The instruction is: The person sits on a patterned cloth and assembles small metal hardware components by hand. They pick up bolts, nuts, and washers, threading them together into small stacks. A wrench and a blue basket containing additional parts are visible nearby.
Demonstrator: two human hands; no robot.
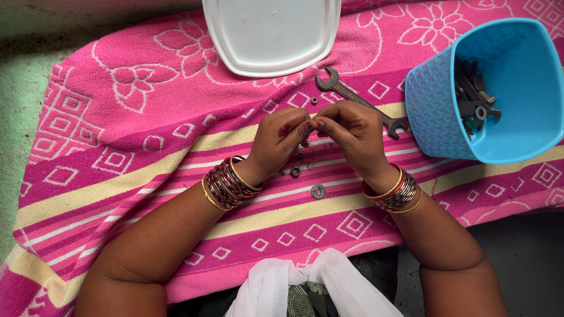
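Note:
My left hand (pixel 279 140) and my right hand (pixel 352 130) meet fingertip to fingertip above a pink patterned cloth (pixel 106 129). Both pinch a very small part between them; it is hidden by the fingers. Just below the hands lie a flat round washer (pixel 318 191), a small nut (pixel 295 171) and another tiny nut (pixel 300 155). Behind my right hand an open-ended spanner (pixel 341 91) lies on the cloth, with a small nut (pixel 314 100) beside its upper jaw. Several bangles ring each wrist.
A white plastic lid (pixel 270 35) rests at the top centre. At the right stands a blue plastic tub (pixel 523 123) holding several bolts and metal parts (pixel 473 100). A white cloth (pixel 317 287) lies at my lap. Green floor shows at the left.

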